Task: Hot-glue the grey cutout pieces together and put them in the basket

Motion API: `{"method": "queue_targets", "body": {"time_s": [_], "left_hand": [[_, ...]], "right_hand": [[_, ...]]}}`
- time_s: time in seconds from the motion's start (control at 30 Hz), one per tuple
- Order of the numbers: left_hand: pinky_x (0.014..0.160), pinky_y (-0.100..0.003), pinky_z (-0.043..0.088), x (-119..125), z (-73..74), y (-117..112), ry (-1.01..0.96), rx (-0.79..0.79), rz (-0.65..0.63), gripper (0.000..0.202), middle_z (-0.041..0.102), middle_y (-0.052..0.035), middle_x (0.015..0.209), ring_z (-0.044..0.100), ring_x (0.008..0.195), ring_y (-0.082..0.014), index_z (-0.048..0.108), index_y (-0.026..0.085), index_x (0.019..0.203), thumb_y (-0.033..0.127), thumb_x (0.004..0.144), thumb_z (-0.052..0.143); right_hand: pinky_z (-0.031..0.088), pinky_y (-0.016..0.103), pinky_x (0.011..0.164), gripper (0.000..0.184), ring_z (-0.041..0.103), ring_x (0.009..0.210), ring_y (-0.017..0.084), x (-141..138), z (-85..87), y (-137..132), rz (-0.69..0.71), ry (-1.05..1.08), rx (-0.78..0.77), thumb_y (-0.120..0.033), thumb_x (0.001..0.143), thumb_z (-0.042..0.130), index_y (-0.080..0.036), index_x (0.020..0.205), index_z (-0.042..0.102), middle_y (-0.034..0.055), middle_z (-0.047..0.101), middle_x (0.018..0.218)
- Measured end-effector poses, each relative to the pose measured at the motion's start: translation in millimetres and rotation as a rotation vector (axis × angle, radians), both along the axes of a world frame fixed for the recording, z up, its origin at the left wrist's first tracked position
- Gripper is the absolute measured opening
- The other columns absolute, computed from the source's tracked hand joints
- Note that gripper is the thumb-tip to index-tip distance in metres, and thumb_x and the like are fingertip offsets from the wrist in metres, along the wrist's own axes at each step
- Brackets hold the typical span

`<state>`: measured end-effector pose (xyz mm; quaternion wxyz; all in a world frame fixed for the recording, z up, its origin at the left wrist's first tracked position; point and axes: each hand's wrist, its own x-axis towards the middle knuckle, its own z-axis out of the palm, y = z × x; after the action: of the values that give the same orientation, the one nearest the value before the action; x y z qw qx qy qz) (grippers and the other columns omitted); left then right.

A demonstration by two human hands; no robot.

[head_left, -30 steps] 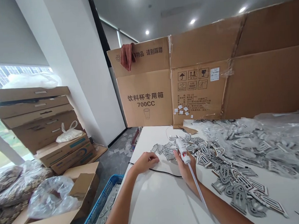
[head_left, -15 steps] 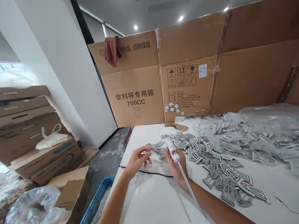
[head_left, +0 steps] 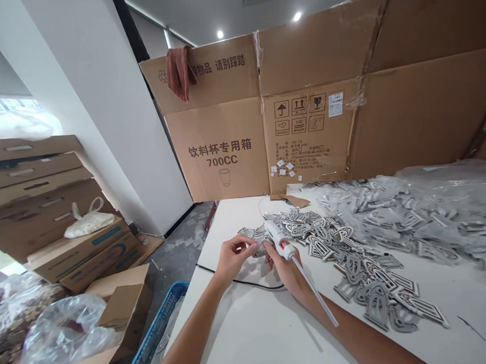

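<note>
My right hand [head_left: 285,273] grips a white hot glue gun [head_left: 276,236] with a red switch, its nozzle pointing toward the far side of the table. A long pale glue stick [head_left: 316,294] runs back from the gun past my wrist. My left hand [head_left: 232,259] pinches a grey cutout piece [head_left: 251,246] close to the nozzle. A heap of grey, arch-shaped layered cutouts [head_left: 346,258] lies just right of both hands on the white table [head_left: 252,335]. A black cable [head_left: 249,281] passes beneath my hands.
A large flattened cardboard carton [head_left: 224,144] stands along the table's far edge. Plastic sheeting with more grey cutouts [head_left: 434,209] covers the right side. A blue basket [head_left: 157,335] sits below the left table edge, beside stacked flat boxes [head_left: 34,200] and plastic bags [head_left: 63,336].
My left hand has moved from just beside the cutouts to the glue gun's nozzle and closed on a grey piece. The view has tipped slightly.
</note>
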<state>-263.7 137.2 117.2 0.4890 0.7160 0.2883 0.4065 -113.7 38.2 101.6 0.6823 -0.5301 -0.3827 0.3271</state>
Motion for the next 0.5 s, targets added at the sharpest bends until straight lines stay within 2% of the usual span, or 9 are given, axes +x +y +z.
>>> {"method": "queue_targets", "body": {"time_s": [0.1, 0.23, 0.37, 0.5], "left_hand": [[0.069, -0.029, 0.048, 0.4, 1.2, -1.2, 0.001, -0.033, 0.008, 0.035, 0.073, -0.0066, 0.088, 0.058, 0.073, -0.0155, 0.081, 0.019, 0.086, 0.052, 0.081, 0.086], [0.065, -0.028, 0.043, 1.3, -0.5, 0.8, 0.012, 0.04, 0.038, 0.033, 0.067, -0.006, 0.088, 0.053, 0.075, -0.0154, 0.083, 0.021, 0.085, 0.053, 0.08, 0.087], [0.062, -0.026, 0.038, 3.3, -4.3, 2.7, -0.009, 0.119, 0.104, 0.028, 0.052, -0.0043, 0.09, 0.048, 0.079, -0.015, 0.086, 0.024, 0.086, 0.051, 0.08, 0.089], [0.062, -0.025, 0.04, 5.5, -6.3, 2.3, -0.043, 0.111, 0.113, 0.024, 0.051, -0.0069, 0.106, 0.052, 0.088, -0.0162, 0.086, 0.024, 0.089, 0.046, 0.079, 0.09]], "right_hand": [[0.05, 0.031, 0.06, 0.05, 0.069, 0.062, 0.021, 0.6, 4.8, -1.5, 0.054, 0.054, -0.034, -0.07, 0.086, 0.072, -0.02, 0.078, 0.07, 0.0059, 0.075, 0.074], [0.051, 0.03, 0.057, 0.049, 0.076, 0.071, 0.024, 2.5, 1.6, 2.2, 0.108, 0.15, -0.056, -0.067, 0.085, 0.075, -0.02, 0.096, 0.077, 0.0082, 0.08, 0.082], [0.05, 0.028, 0.055, 0.054, 0.08, 0.082, 0.027, 1.9, -2.6, 5.3, 0.15, 0.229, -0.085, -0.067, 0.083, 0.077, -0.019, 0.108, 0.079, 0.0108, 0.082, 0.093], [0.049, 0.026, 0.053, 0.058, 0.081, 0.086, 0.028, -0.1, -4.2, 5.8, 0.137, 0.318, -0.089, -0.066, 0.078, 0.083, -0.02, 0.113, 0.077, 0.0107, 0.083, 0.099]]}}
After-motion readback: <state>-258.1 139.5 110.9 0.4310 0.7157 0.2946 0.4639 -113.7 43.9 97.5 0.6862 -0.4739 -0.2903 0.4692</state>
